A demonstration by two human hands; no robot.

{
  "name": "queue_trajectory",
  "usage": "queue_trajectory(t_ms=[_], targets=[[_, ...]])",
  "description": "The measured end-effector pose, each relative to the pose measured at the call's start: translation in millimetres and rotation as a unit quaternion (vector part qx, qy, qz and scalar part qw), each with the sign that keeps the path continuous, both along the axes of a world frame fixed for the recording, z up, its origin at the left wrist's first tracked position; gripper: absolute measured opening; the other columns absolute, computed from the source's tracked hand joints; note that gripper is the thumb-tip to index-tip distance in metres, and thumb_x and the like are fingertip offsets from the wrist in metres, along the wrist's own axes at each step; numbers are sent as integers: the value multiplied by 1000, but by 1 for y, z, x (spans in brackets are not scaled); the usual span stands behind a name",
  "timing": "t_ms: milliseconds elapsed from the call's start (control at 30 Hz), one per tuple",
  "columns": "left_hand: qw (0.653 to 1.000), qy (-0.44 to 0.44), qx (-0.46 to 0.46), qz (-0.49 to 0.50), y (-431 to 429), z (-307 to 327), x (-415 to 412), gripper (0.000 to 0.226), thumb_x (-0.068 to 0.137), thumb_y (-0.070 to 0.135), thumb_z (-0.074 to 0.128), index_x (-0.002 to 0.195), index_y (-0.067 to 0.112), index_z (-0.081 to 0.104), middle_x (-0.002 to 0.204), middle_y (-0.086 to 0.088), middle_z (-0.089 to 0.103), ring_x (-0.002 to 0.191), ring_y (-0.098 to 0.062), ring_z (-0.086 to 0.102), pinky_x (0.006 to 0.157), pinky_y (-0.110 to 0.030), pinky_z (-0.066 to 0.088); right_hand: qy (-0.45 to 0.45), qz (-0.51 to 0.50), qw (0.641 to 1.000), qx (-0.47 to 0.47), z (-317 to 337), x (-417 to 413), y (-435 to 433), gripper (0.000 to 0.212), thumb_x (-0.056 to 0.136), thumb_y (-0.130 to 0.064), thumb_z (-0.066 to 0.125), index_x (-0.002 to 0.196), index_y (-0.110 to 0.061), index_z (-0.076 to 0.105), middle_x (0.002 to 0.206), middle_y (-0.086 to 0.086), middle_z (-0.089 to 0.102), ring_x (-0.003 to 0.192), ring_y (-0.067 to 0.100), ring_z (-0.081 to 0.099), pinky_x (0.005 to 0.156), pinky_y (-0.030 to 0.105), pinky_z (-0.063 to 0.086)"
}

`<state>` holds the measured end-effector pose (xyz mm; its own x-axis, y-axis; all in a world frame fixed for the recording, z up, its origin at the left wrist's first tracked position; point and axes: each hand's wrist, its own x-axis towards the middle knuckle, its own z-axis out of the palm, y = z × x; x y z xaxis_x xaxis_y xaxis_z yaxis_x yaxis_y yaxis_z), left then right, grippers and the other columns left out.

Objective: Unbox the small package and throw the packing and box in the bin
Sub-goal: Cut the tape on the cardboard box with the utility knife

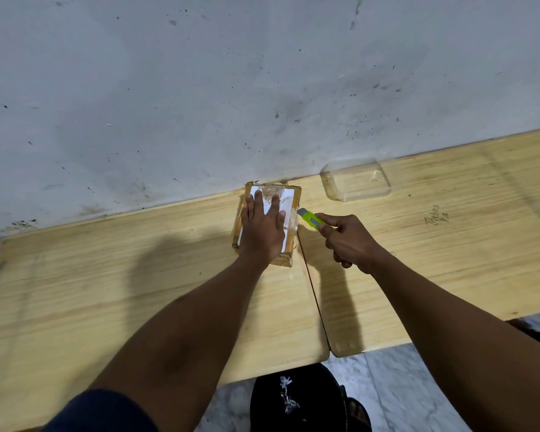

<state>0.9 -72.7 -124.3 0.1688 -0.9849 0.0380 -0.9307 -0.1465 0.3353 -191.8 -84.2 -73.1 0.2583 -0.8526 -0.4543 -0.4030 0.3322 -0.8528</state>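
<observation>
A small cardboard box (289, 201), wrapped in clear tape with a white label on top, lies on the wooden table (106, 275) close to the wall. My left hand (262, 229) rests flat on the box's top with fingers spread, pressing it down. My right hand (348, 241) grips a lime-green utility knife (310, 219). Its tip points at the box's right edge, touching or nearly touching it.
A clear plastic tray (356, 180) lies on a second wooden table (449, 244) at the right, against the wall. A narrow seam separates the two tables. A black bin (296, 397) stands on the marble floor under the front edge, with a sandalled foot beside it.
</observation>
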Motion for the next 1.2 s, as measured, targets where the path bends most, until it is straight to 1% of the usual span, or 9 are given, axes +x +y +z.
queue_trajectory(t_ms=[267, 533, 667, 800, 933, 1033, 1133, 1200], targets=[[1000, -10, 8, -2, -1, 1, 0, 50, 106, 35, 25, 154, 22, 23, 163, -14, 6, 151, -34, -2, 121, -42, 4, 26, 10, 1000, -15, 7, 4, 6, 42, 102, -20, 49, 144, -24, 48, 64, 3, 45, 38, 12, 37, 36, 22, 32], [1000, -25, 9, -1, -1, -2, 1, 50, 106, 36, 26, 154, 22, 24, 163, -15, 8, 151, -34, 1, 121, -42, 7, 41, 15, 999, -9, 12, 1, 10, 41, 102, -21, 49, 143, -25, 49, 62, 0, 45, 35, 10, 35, 36, 20, 31], [1000, -13, 22, 9, -4, -3, -1, 50, 106, 37, 21, 154, 23, 22, 164, -14, 4, 151, -32, -3, 122, -42, 4, 55, 65, 996, -10, 6, 11, 30, 38, 101, -24, 51, 138, -24, 56, 48, -7, 45, 31, 10, 36, 34, 20, 32], [999, -5, 32, 9, -4, -2, 0, 51, 106, 38, 19, 155, 24, 19, 164, -13, 2, 151, -31, -5, 123, -43, 3, 23, 31, 999, 9, -1, 18, 52, 39, 101, -20, 48, 139, -26, 55, 41, -13, 37, 30, 9, 30, 36, 19, 30], [999, 0, 43, 6, -4, -1, 0, 52, 106, 40, 16, 155, 24, 16, 164, -12, -1, 151, -31, -7, 123, -42, 0, 35, 60, 997, 16, 6, 7, 49, 40, 101, -20, 46, 140, -27, 54, 47, -8, 33, 33, 12, 30, 37, 19, 29], [999, 5, 47, 6, -3, 1, 0, 52, 106, 41, 16, 156, 25, 15, 164, -11, -3, 150, -30, -9, 123, -42, -1, 45, 79, 996, 8, 10, 5, 52, 41, 101, -19, 45, 141, -27, 53, 49, -6, 34, 33, 11, 31, 35, 20, 30], [999, 14, 51, -1, -3, 2, 2, 52, 106, 40, 19, 156, 25, 14, 164, -10, -4, 150, -30, -10, 123, -41, -2, 21, 77, 996, 28, 9, -2, 51, 39, 102, -22, 46, 138, -32, 55, 53, -3, 34, 36, 12, 29, 37, 20, 27], [998, 23, 50, -16, -1, 4, 5, 53, 105, 41, 24, 155, 25, 17, 164, -10, -3, 151, -29, -8, 122, -41, -1, -8, 54, 997, 50, 11, -15, 45, 33, 101, -25, 50, 131, -36, 61, 55, -1, 38, 37, 13, 30, 40, 20, 25]])
